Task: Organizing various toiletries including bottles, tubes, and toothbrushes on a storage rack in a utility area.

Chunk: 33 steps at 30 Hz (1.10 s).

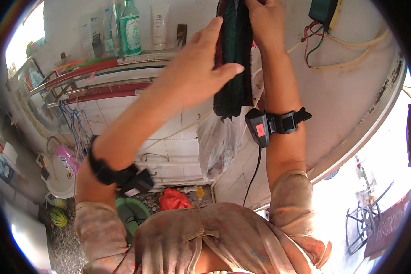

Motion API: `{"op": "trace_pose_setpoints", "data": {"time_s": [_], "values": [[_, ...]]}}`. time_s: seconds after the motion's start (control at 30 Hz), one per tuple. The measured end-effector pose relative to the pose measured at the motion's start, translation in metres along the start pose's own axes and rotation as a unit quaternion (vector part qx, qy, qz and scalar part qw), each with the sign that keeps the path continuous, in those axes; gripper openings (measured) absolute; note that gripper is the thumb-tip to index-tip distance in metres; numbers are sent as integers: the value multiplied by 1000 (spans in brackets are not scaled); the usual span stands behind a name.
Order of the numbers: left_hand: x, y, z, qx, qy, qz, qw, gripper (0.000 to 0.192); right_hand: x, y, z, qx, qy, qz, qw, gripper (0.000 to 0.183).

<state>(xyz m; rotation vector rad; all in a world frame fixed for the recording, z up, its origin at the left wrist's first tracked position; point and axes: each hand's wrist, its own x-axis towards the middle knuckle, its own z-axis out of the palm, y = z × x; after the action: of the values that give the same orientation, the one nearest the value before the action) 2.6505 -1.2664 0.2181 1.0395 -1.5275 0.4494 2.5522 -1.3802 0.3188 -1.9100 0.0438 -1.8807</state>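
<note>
A long dark cloth point(233, 82), green and black with reddish edges and a ragged lower end, hangs in front of the wall. My right hand point(269, 24) grips it high on its right edge; some fingers run out of the frame at the top. My left hand point(205, 58) is at the cloth's left side, thumb and fingers spread. Its thumb lies across the front of the cloth, and whether it presses on it is unclear. Behind the cloth's lower end hangs a clear plastic bag point(219, 147).
A wall shelf holds a green bottle point(130, 32) and a white tube point(159, 27). Rails point(85, 75) with blue hangers point(73, 120) run below. At upper right, wires point(308, 48) hang from a dark box point(322, 13). A green basin point(133, 209), red bag point(174, 199) and watermelon point(58, 217) are low down.
</note>
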Motion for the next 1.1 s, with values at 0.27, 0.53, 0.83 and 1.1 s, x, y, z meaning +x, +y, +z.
{"op": "trace_pose_setpoints", "data": {"time_s": [0.27, 0.53, 0.83, 1.1], "values": [[26, -27, 84, -310, 84, -182, 930, 47, 17, 15, -30, -171, 63, -93, 979, 16], [84, -46, 125, -429, 274, -95, 856, 41, 14, 74, -49, -293, 121, -168, 933, 15], [119, -92, 175, -232, 201, -62, 950, 47, 12, 124, -63, -374, 81, 33, 923, 15], [120, -105, 168, -407, 126, -125, 896, 41, 6, 131, -64, -313, 40, 49, 947, 27]]}}
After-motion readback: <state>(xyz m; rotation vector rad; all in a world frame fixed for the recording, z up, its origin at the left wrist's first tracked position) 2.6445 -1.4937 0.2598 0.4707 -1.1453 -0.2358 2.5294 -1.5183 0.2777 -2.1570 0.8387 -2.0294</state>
